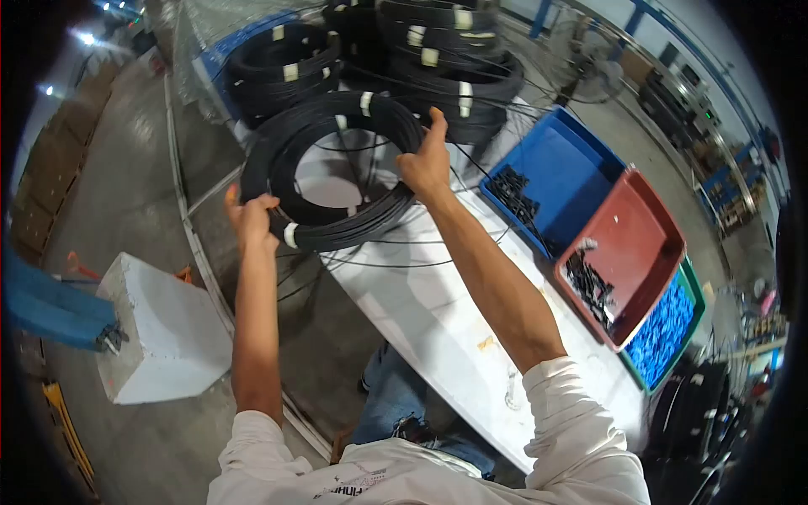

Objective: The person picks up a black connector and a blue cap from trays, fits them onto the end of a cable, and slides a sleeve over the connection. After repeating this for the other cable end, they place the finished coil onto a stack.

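A large coil of black cable, bound with white tape bands, is held up over the white table's far left end. My left hand grips the coil's left side, its fingers partly hidden behind the cable. On the right side of the coil, my right hand is wrapped round it with the thumb raised. Loose cable strands hang below and to the right of the coil. Just behind it are more taped black coils and a taller stack of coils.
Along the white table's right edge stand a blue tray and a red tray with black parts, and a green tray of blue pieces. A white block stands on the floor at left. A fan is beyond.
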Action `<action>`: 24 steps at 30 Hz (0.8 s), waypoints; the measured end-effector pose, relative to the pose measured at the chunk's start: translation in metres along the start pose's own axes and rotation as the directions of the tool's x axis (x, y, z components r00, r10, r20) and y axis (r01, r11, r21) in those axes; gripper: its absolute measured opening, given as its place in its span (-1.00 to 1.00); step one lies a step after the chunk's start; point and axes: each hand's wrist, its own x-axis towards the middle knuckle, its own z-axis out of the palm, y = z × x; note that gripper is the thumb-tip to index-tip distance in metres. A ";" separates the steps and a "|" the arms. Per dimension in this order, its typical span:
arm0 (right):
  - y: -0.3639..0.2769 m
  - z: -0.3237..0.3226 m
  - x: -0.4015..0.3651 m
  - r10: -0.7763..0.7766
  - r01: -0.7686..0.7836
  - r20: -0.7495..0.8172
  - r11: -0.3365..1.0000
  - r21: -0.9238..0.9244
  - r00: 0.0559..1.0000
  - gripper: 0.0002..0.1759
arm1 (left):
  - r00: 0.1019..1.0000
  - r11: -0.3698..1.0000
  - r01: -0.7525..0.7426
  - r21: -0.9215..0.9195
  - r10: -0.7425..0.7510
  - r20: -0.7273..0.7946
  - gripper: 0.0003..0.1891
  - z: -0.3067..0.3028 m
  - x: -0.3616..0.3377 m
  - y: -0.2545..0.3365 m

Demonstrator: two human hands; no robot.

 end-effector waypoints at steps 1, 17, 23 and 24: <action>-0.005 -0.007 -0.011 -0.024 0.025 -0.011 1.000 0.007 1.000 0.11 | 1.000 1.000 -0.007 -0.012 0.007 0.017 -0.05 -0.003 -0.014 0.008; 0.033 -0.187 -0.335 -0.157 0.152 -0.099 0.987 -0.057 0.983 0.00 | 0.942 0.982 0.140 -0.126 -0.094 0.321 -0.09 -0.177 -0.330 -0.037; 0.073 -0.237 -0.382 -0.017 0.015 0.047 1.000 0.022 0.999 0.07 | 0.845 0.936 0.220 -0.274 -0.042 0.534 -0.17 -0.221 -0.382 -0.077; 0.079 -0.245 -0.386 -0.017 0.016 0.037 1.000 0.019 0.999 0.07 | 0.820 0.909 0.261 -0.326 -0.031 0.572 -0.20 -0.226 -0.388 -0.076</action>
